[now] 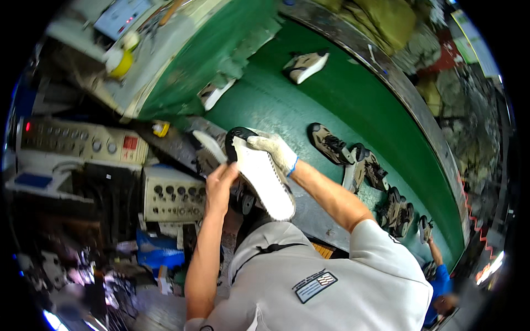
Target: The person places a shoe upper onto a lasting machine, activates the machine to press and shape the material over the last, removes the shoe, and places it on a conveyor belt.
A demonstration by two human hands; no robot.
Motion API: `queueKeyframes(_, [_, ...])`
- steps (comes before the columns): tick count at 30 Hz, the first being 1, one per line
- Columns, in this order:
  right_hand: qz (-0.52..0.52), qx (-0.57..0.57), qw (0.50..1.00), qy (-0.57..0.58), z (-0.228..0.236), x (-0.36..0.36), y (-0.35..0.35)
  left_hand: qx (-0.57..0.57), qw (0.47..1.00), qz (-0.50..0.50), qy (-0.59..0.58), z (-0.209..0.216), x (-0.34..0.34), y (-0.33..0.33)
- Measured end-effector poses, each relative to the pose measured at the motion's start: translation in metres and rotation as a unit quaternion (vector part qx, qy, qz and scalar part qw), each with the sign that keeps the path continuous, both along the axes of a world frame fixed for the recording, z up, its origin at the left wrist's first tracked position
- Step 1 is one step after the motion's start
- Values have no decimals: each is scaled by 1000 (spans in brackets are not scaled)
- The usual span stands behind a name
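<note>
A shoe (265, 179) is held in front of me with its white sole turned up and its black toe end pointing away. My right hand (274, 149), in a pale work glove, grips it near the toe from the right side. On the left edge of the sole, my bare left hand (220, 185) pinches the shoe, the fingertips partly hidden beneath it. Just beyond the left hand lies another shoe (211, 148) with a white sole, partly covered by the held one.
Several brown and black shoes (330, 144) line the green work surface (265, 99) on the right; another shoe (305, 66) lies farther back. Control boxes with knobs (174, 196) stand at left. A person in blue (439, 287) reaches in at lower right, holding a shoe (424, 229).
</note>
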State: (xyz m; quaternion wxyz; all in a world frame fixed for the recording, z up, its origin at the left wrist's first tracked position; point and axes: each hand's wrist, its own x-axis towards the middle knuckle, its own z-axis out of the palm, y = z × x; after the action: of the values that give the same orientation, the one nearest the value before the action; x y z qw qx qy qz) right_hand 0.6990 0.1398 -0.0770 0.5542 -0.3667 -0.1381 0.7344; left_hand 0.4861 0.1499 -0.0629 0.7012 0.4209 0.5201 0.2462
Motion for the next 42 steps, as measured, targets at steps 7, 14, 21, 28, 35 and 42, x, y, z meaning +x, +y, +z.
queueKeyframes(7, [265, -203, 672, -661, -94, 185, 70, -37, 987, -90, 128, -52, 3, -37])
queueKeyframes(14, [-13, -338, 708, -620, -178, 263, 147, -88, 982, -71, 149, -67, -27, -48])
queueKeyframes(21, [-300, -454, 635, -548, -268, 298, 227, -186, 966, 15, 179, -68, -64, -92])
queueKeyframes(28, [-302, -114, 945, -55, -228, 283, 154, -182, 973, 49, 133, -50, -65, -77])
queueKeyframes(35, [-167, 2, 909, 383, -67, 40, 26, -16, 990, 114, 85, 24, -99, -7])
queueKeyframes(42, [28, -185, 667, 721, -6, -168, 36, 104, 976, 191, 5, 83, -181, 19])
